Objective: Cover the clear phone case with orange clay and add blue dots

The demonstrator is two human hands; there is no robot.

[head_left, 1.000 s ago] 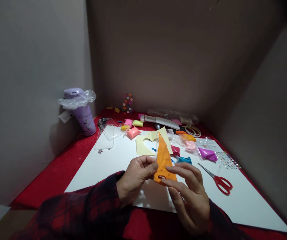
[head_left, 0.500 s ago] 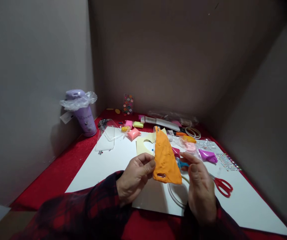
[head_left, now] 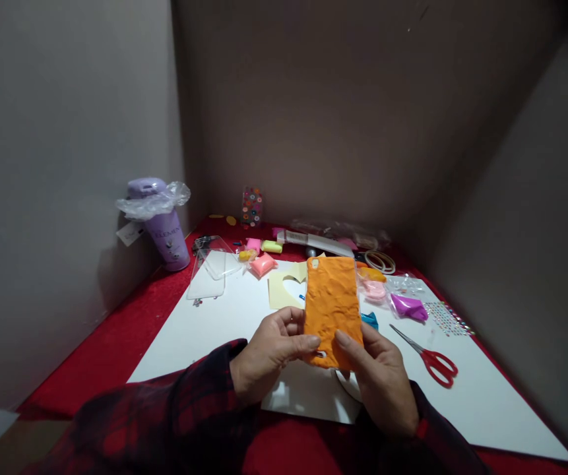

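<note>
An orange clay-covered phone case (head_left: 332, 297) is held up over the white board, its lumpy face towards me. One cutout shows at its upper left corner and another near the lower edge. My left hand (head_left: 276, 353) grips the lower left edge, thumb in front. On the other side my right hand (head_left: 380, 373) pinches the lower right part, its thumb pressed on the clay and fingers behind. Behind the case lies cream paper (head_left: 278, 293) with a cut-out opening, partly covered. A ring on the board below is mostly hidden by my right hand.
Red-handled scissors (head_left: 435, 363) lie on the white board (head_left: 491, 396) at right, near a gem sticker sheet (head_left: 449, 318) and a purple clay packet (head_left: 409, 307). Clear phone cases (head_left: 208, 280) and a coral packet (head_left: 263, 265) lie at left. A purple tumbler (head_left: 169, 241) stands beyond.
The phone case has turned from a slanted angle to face me squarely. My right hand, apart from it before, has moved left and taken hold of its lower right side.
</note>
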